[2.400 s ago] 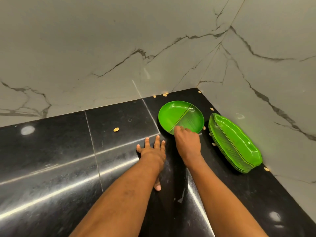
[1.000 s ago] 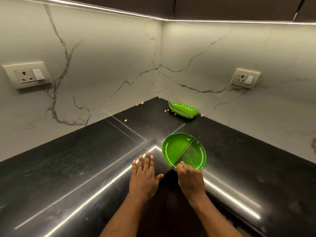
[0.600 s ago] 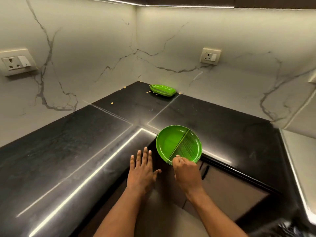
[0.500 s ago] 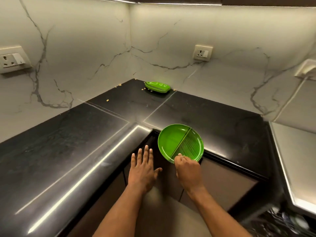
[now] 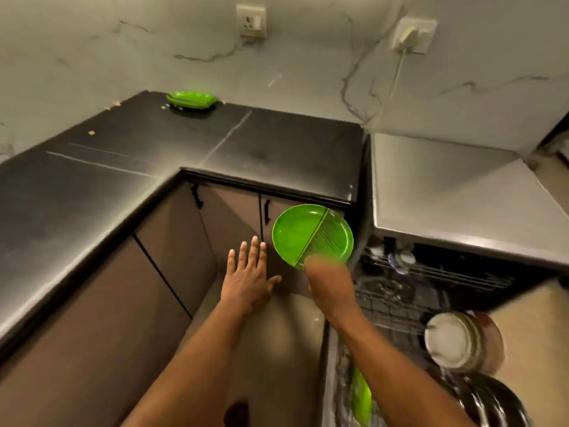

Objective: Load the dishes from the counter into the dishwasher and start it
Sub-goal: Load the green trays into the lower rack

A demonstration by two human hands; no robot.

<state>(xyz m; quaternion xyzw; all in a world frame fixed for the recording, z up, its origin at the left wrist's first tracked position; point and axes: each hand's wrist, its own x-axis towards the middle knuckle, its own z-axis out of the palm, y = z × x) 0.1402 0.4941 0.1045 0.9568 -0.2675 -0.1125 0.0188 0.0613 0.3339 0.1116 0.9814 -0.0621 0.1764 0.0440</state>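
My right hand (image 5: 331, 283) grips the near rim of a round green plate (image 5: 311, 234) with a ridge across its middle, held in the air in front of the cabinet doors, off the counter. My left hand (image 5: 248, 277) hovers flat beside it with straight, spread fingers and holds nothing. The open dishwasher's lower rack (image 5: 397, 306) lies to the right, with white plates (image 5: 455, 340) standing in it and a green dish (image 5: 360, 396) near its front. A leaf-shaped green tray (image 5: 191, 99) stays on the black counter (image 5: 277, 143) in the far corner.
The dishwasher's steel top (image 5: 446, 195) adjoins the counter on the right. Brown cabinet doors (image 5: 172, 241) with black handles stand below the counter. Two wall sockets (image 5: 252, 20) sit on the marble backsplash, one with a plug and cable (image 5: 412, 35). Crumbs lie near the tray.
My right hand has carried the green plate off the counter and to the right, toward the open dishwasher. My view has swung right, so the rack now shows. My left hand stays flat alongside.
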